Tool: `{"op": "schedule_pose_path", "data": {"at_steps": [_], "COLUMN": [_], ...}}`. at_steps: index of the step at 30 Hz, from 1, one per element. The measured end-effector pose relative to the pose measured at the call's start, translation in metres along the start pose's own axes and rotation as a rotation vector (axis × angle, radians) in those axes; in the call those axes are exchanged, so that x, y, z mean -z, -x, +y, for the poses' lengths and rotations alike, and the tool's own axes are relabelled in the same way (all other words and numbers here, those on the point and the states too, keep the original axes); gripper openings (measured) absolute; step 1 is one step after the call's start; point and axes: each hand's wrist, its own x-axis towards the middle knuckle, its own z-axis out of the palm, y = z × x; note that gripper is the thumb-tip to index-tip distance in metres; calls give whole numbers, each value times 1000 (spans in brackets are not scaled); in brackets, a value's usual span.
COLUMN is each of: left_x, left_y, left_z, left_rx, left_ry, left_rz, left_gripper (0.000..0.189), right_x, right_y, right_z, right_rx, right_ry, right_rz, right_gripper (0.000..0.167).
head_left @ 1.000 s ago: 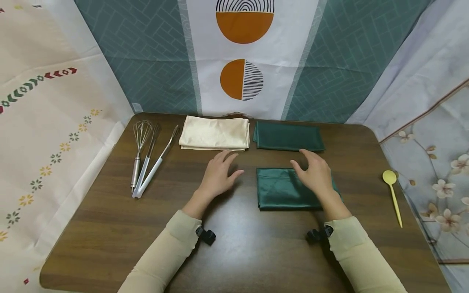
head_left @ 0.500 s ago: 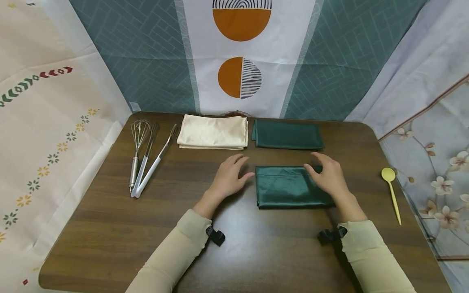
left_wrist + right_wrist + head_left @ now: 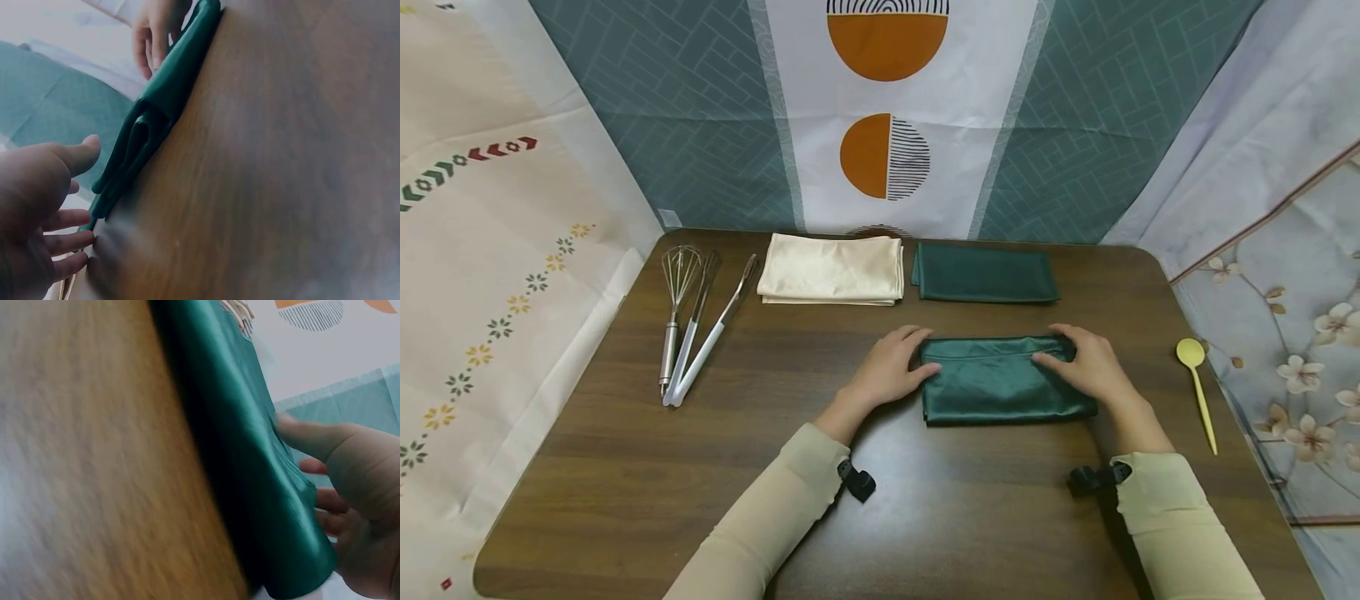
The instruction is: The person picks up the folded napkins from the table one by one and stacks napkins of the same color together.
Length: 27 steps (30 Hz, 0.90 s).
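Observation:
A folded green satin cloth (image 3: pixel 992 387) lies on the table right of centre. My left hand (image 3: pixel 889 367) is at its left end, fingers by the far left corner and thumb over the left edge in the head view. In the left wrist view the thumb stands apart from the layered folds (image 3: pixel 140 134). My right hand (image 3: pixel 1093 367) grips the cloth's far right part, thumb on top and fingers round the edge; the fabric puckers between them. In the right wrist view some of its fingers are partly hidden behind the cloth (image 3: pixel 250 462).
Behind lie a folded cream satin cloth (image 3: pixel 831 268) and another folded green cloth (image 3: pixel 988 273). A whisk (image 3: pixel 672 321) and two white-handled utensils (image 3: pixel 703 358) lie at the left of the brown table (image 3: pixel 647 500). A yellow spoon (image 3: pixel 1199 387) lies near the right edge.
Both hands have moved rightward: the left up to the near green cloth's left end, the right to its far right part. The right fingers have closed on the cloth, which now puckers there.

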Motion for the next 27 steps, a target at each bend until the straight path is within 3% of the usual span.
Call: {"op": "schedule_pose_path", "data": {"at_steps": [3, 8, 11, 13, 17, 22, 24, 27], "left_x": [0, 1, 2, 3, 5, 7, 7, 7], "left_y": [-3, -9, -14, -16, -16, -15, -15, -15], "left_z": [2, 4, 5, 6, 8, 8, 8, 6], "left_rx": [-1, 20, 19, 15, 3, 29, 61, 126], "left_ry": [-13, -42, -60, -66, -65, -1, 47, 155], "left_rz": [-22, -65, -77, -100, -160, -159, -133, -97], "left_gripper": [72, 82, 75, 59, 42, 45, 41, 38], "right_x": [6, 11, 10, 10, 9, 7, 7, 8], "right_y": [2, 2, 2, 4, 9, 14, 15, 15], "right_z": [3, 5, 5, 5, 6, 9, 8, 6], "right_rx": [-37, -71, -104, -121, -106, -72, -74, -150], "right_ry": [-20, -52, -55, -48, -34, -136, -178, -232], "right_rz": [-112, -177, -206, -230, -241, -204, -199, -223], "right_gripper": [71, 71, 63, 61, 54, 27, 32, 68]}}
